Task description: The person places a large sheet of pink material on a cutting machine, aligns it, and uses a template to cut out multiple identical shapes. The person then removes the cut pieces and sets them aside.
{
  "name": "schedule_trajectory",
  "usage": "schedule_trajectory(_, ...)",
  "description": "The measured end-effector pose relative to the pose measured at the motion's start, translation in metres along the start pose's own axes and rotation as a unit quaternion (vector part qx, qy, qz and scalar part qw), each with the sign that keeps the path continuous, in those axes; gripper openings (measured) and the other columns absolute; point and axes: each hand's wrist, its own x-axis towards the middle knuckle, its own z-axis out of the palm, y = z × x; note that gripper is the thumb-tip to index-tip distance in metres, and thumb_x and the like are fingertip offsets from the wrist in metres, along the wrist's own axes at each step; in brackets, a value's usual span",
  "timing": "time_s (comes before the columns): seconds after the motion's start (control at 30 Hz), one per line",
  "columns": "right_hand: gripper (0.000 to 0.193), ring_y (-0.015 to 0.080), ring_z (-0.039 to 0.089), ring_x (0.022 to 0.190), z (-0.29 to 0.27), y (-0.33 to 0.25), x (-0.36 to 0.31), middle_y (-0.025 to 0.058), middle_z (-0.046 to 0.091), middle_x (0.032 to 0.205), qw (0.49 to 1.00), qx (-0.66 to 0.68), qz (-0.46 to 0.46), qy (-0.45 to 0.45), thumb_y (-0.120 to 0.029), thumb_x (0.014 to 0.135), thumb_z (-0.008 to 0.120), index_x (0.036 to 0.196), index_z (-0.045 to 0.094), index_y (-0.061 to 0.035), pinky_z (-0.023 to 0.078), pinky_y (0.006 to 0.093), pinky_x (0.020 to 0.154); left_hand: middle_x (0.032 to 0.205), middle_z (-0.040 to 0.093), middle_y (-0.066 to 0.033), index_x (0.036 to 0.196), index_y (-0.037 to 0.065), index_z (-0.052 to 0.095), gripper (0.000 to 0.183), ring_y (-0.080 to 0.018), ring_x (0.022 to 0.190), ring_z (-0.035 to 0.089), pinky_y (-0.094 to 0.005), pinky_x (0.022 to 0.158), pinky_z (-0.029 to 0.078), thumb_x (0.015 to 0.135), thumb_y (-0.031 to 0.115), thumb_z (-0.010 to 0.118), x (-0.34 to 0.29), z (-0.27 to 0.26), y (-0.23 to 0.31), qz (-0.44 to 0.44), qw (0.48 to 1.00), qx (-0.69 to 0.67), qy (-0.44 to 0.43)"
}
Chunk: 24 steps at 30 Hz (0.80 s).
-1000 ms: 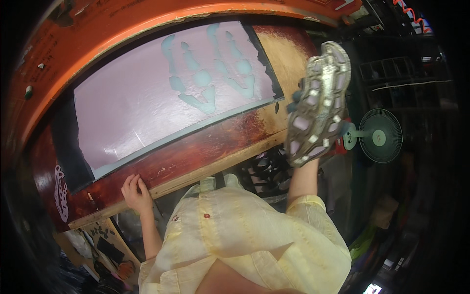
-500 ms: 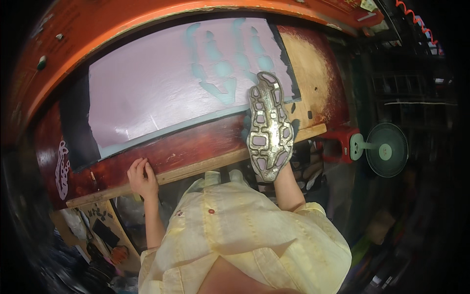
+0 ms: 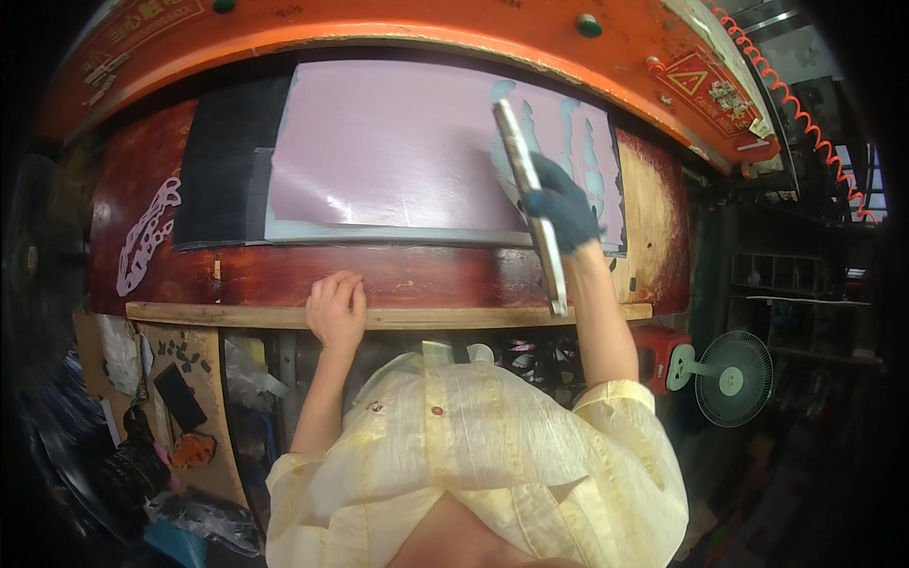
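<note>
My right hand, in a dark glove, grips a metal sole-shaped cutting die and holds it edge-on above a pink sheet. Long blue-green sole-like cutouts show near the right end of the sheet; the die and glove cover part of them. Bare and without anything in it, my left hand rests on the wooden front rail of the table, fingers loosely bent over it.
An orange machine beam spans the far side, close above the table. A pink openwork cut piece lies on the dark red tabletop at left, beside a black board. A fan stands at right.
The die has turned from showing its broad openwork face to edge-on, and my right hand has carried it farther over the sheet. My left hand stays at the rail. The view has shifted.
</note>
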Motion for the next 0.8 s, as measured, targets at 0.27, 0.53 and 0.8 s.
schedule_trajectory(0.27,0.052,0.0304,0.063,0.095,0.082,-0.006,0.125,0.0164,0.065,0.107,0.936,-0.308,0.053,0.163,-0.038,0.073,0.066,0.114,0.063,-0.0071,0.049,0.0362,0.086,0.091,0.063,0.0026,0.085,0.016,0.068,0.012,-0.0197,0.084,0.058,-0.0351,0.066,0.044,0.074,0.016,0.067,-0.004,-0.001,-0.007,0.010,0.999,-0.036,0.012)
schedule_trajectory(0.53,0.033,0.0253,0.068,0.080,0.029,0.027,0.112,0.0175,0.069,0.087,0.831,-0.533,0.054,0.148,-0.029,0.079,0.055,0.096,0.070,-0.0045,0.051,0.0349,0.075,0.091,0.063,0.0034,0.085,0.016,0.067,0.011,-0.0186,0.082,0.058,-0.0342,0.065,0.044,0.074,0.016,0.066,-0.004,-0.003,-0.010,0.030,0.998,-0.052,0.011)
schedule_trajectory(0.8,0.058,0.0332,0.061,0.098,0.046,0.055,0.019,0.0175,0.065,0.105,0.912,-0.343,-0.024,0.224,-0.043,0.071,0.068,0.114,0.061,-0.0054,0.048,0.0378,0.085,0.090,0.063,0.0042,0.085,0.016,0.068,0.011,-0.0176,0.079,0.058,-0.0330,0.064,0.044,0.074,0.016,0.066,-0.002,-0.003,-0.010,0.047,0.997,-0.055,-0.003)
